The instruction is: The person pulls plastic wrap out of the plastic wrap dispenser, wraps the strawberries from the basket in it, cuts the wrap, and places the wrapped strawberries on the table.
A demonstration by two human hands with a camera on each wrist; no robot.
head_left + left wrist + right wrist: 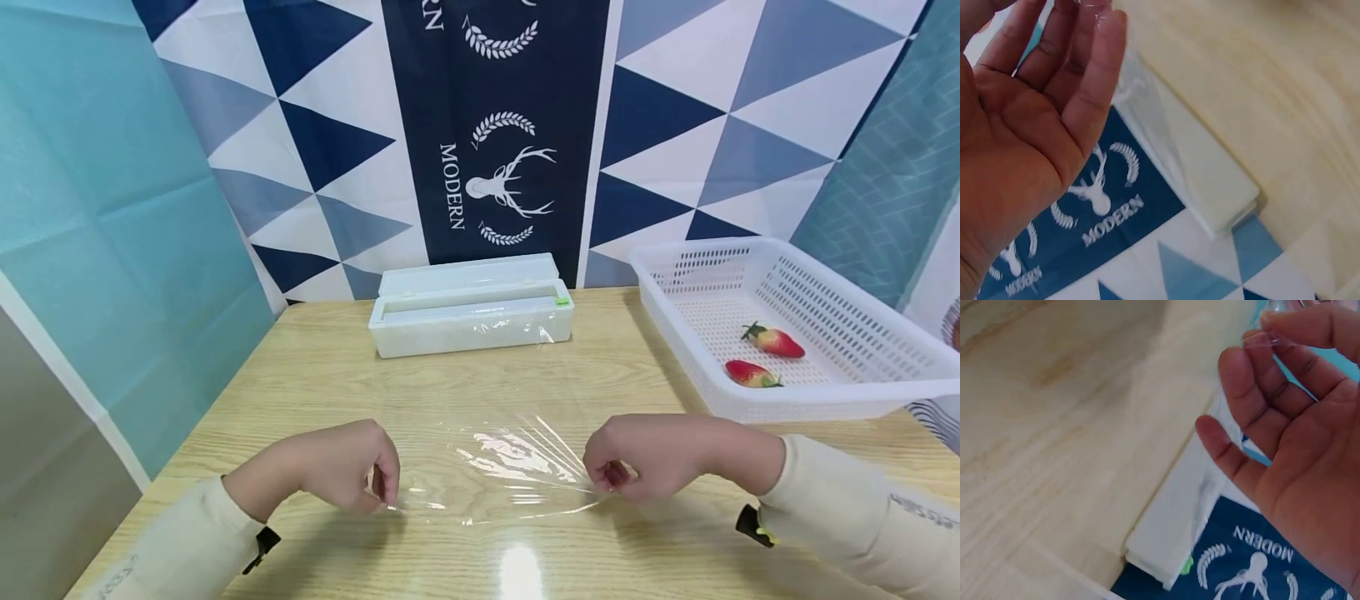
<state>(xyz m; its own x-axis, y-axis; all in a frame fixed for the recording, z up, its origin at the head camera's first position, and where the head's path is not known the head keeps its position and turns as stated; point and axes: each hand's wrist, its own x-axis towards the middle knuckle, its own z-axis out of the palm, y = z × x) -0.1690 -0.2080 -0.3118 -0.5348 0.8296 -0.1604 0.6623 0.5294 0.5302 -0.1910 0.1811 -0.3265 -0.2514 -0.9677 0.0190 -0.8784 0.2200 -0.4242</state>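
A sheet of clear plastic wrap (517,458) stretches between my two hands, its near edge showing as a thin bright line above the table. At the left corner my left hand (348,467) pinches the film between thumb and fingers. My right hand (648,457) pinches the other corner, and creases fan out from its fingertips. Behind them stands a white wrap dispenser box (472,331) with its lid raised and a roll inside; the film reaches back to its front. In the right wrist view, film (1266,339) shows at the fingertips.
At the right a white perforated basket (817,400) holds two strawberries (776,342). The wood-grain table (315,375) ends at a patterned cloth (330,167) hung behind the dispenser. A light teal panel (97,208) borders the left side.
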